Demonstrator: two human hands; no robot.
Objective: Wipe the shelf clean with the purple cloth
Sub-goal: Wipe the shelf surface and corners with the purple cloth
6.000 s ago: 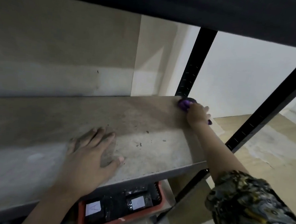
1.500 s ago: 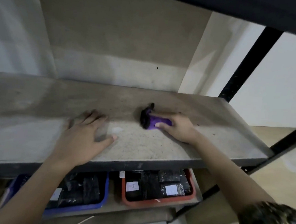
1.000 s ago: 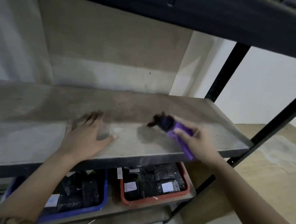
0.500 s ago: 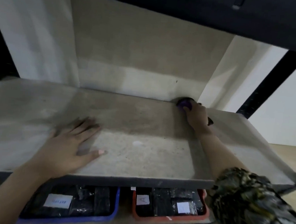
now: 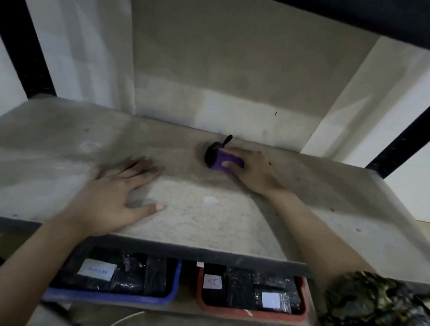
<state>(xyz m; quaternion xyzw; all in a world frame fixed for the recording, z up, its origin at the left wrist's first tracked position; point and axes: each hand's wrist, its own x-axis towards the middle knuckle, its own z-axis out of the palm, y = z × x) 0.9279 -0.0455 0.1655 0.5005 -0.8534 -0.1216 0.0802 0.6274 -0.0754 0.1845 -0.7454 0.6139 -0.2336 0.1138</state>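
Right hand [image 5: 255, 173] grips the purple cloth [image 5: 225, 161] on the shelf [image 5: 333, 196], at 12 o'clock. Left hand [image 5: 115, 194], fingers spread flat, presses the shelf at 9 o'clock.

Shelf [image 5: 229, 227]: grey, dusty board with dark front edge, set between black posts; paler, speckled patch at front centre, small white spot in it. On it: left hand [image 5: 112, 194], flat, fingers spread, near the front; right hand [image 5: 254, 173], toward the back, fingers curled over the cloth [image 5: 225, 161], purple with a black part at its left end, pressed to the board. Hands well apart. Scattered dark specks at right.
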